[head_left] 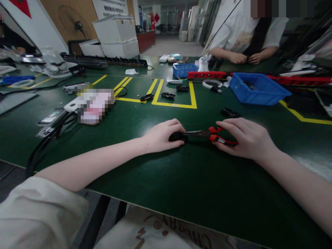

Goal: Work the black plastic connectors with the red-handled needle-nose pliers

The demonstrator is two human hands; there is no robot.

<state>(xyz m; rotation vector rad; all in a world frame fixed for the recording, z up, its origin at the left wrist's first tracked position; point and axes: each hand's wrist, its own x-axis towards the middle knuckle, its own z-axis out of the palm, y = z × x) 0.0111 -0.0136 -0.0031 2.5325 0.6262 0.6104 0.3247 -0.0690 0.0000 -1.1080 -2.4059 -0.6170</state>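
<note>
Left fingers (179, 123) were closed around black part (176, 137); right fingers (225, 123) were gripping red-handled needle-nose pliers (213, 134), handles slightly apart.

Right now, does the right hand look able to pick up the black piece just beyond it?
Probably not without freeing itself first: the right hand holds the red-handled pliers. Otherwise the way looks free; the black piece lies close beyond the fingers, with nothing seen on top.
</note>
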